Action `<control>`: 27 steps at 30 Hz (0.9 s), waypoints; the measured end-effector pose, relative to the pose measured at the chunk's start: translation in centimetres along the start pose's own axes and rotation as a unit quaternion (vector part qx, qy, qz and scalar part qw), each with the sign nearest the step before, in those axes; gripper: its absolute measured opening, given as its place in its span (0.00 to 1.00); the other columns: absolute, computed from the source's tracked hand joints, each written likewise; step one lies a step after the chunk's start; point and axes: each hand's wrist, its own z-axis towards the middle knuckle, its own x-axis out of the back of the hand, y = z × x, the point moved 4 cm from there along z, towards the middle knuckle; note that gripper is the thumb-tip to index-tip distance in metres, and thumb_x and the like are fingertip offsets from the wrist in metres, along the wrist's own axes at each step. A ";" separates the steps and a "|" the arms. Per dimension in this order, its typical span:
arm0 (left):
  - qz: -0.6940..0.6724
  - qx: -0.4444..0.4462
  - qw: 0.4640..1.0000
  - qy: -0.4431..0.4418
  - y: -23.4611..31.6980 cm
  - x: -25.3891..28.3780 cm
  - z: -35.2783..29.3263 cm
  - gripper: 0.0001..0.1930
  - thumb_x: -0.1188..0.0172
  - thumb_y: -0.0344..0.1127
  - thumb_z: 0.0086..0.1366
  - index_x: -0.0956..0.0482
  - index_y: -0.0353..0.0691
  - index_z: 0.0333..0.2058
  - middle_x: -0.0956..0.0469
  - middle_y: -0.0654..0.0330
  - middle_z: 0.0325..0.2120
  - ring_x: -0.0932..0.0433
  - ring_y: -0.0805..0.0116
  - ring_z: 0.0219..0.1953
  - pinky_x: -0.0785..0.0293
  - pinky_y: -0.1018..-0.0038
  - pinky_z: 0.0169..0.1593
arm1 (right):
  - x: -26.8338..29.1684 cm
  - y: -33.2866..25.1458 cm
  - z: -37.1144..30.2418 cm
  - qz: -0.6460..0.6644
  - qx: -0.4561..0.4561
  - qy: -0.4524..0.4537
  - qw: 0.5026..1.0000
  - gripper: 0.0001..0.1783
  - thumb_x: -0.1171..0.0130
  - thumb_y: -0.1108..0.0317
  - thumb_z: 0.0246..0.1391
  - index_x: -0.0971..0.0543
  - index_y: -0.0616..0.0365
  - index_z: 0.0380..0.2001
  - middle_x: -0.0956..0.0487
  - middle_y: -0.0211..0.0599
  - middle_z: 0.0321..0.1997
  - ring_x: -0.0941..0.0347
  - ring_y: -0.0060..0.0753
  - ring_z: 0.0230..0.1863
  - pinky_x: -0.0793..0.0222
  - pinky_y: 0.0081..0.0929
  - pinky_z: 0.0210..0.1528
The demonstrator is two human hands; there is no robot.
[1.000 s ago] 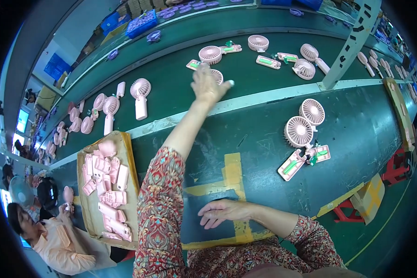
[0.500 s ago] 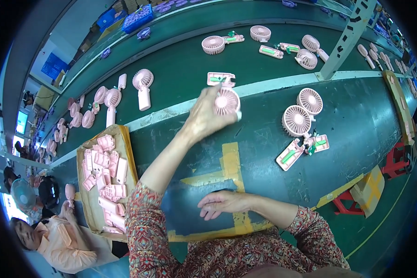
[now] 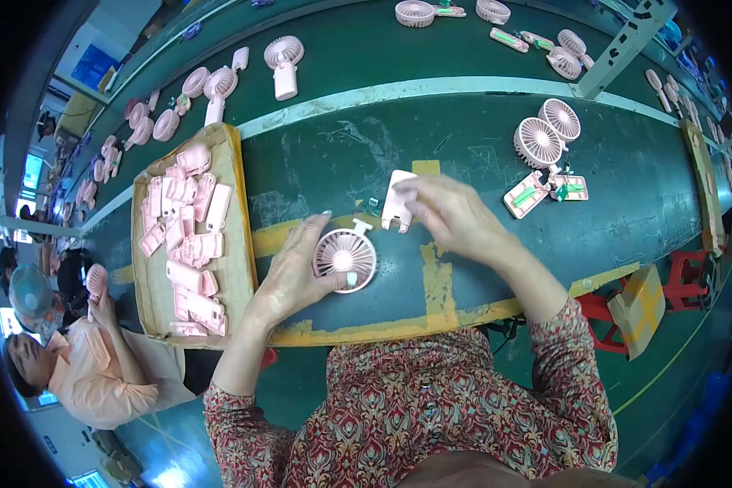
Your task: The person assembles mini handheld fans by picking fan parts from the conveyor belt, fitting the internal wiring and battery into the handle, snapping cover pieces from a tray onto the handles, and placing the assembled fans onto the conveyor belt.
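My left hand grips a pink handheld-fan head by its left rim, thumb lying across the front of the round grille. A short neck sticks up from the head's far side. Just right of it, my right hand has its fingers closed on a pink handle shell, smooth outer face up. A small green circuit board shows between the neck and the shell; any wires joining them are too small to follow. Farther right lie two pink fan heads, with opened handle halves holding green parts.
A cardboard tray of pink shells stands at my left. Beyond a pale rail, a green conveyor carries more fans. A metal post rises at the far right. Another person sits at left, holding a fan.
My left hand has brought the fan head from the rail toward me. My right hand has risen from the near edge and taken the handle shell. The whole view has shifted too.
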 end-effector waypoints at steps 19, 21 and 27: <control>-0.307 0.090 0.943 0.090 -2.7 0.7 -3.2 0.24 0.34 0.31 0.44 0.30 0.30 0.40 0.24 0.56 0.34 0.24 0.72 0.36 0.28 0.77 0.42 | -5.9 0.5 -0.6 -0.191 0.088 -0.194 0.958 0.31 0.38 0.66 0.45 0.34 0.62 0.54 0.37 0.48 0.60 0.49 0.50 0.66 0.53 0.49 0.66; -0.374 0.106 0.911 0.140 -2.8 1.9 -4.0 0.24 0.34 0.31 0.46 0.31 0.31 0.42 0.24 0.58 0.34 0.25 0.74 0.36 0.28 0.79 0.42 | -5.7 -0.3 -0.8 -0.211 0.113 -0.182 0.954 0.30 0.38 0.65 0.45 0.33 0.63 0.52 0.35 0.47 0.58 0.46 0.49 0.64 0.52 0.49 0.66; -0.570 0.020 0.779 0.262 -4.3 2.3 -4.6 0.26 0.35 0.31 0.52 0.34 0.31 0.49 0.25 0.57 0.39 0.25 0.73 0.40 0.30 0.77 0.47 | -5.1 -4.2 -2.4 0.005 -0.064 -0.178 0.982 0.29 0.45 0.48 0.51 0.28 0.65 0.43 0.26 0.47 0.44 0.30 0.43 0.48 0.37 0.39 0.50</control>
